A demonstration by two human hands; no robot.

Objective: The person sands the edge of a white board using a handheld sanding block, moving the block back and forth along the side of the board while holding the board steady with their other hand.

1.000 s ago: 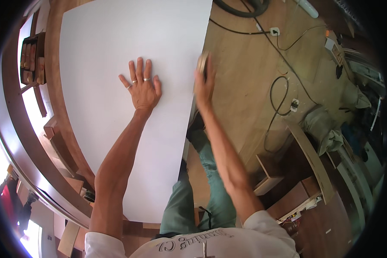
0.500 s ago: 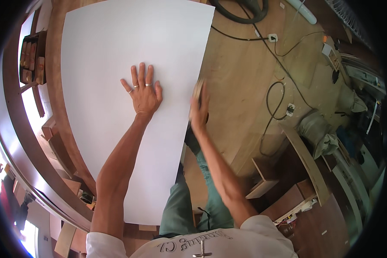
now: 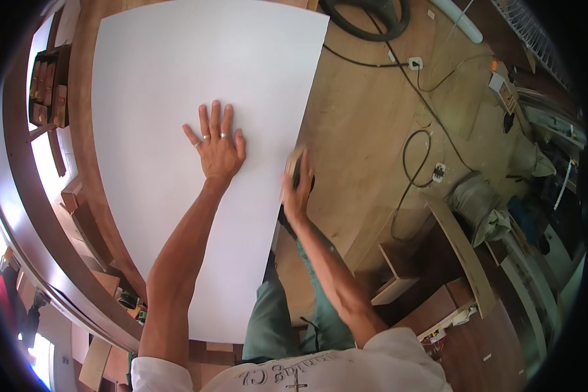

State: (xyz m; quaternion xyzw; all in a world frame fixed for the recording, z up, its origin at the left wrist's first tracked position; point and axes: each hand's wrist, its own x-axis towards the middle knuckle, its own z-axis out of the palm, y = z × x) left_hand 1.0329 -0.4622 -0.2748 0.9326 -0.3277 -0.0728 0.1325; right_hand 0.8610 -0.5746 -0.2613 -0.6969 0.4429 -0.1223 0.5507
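A large white panel [image 3: 157, 78] lies on a brown wooden surface, its right edge running straight toward me. My left hand [image 3: 219, 150] rests flat on the panel's middle, fingers spread, with rings on some of them. At the panel's right edge, my right hand [image 3: 298, 193] is closed around a small tan block [image 3: 294, 161], which looks like a sanding block and is blurred by motion. The block is upright against the edge, and its face toward the panel is hidden.
Right of the panel is a wooden floor [image 3: 353, 124] with black cables [image 3: 431, 108], sockets [image 3: 439, 172] and a dark hose [image 3: 398, 26]. Wooden boards [image 3: 460, 255] and a grey bag [image 3: 480, 202] stand at the right. A box of tools [image 3: 49, 88] sits at the left.
My right hand has moved toward me along the panel's right edge with the block in it. My left hand stays flat on the panel.
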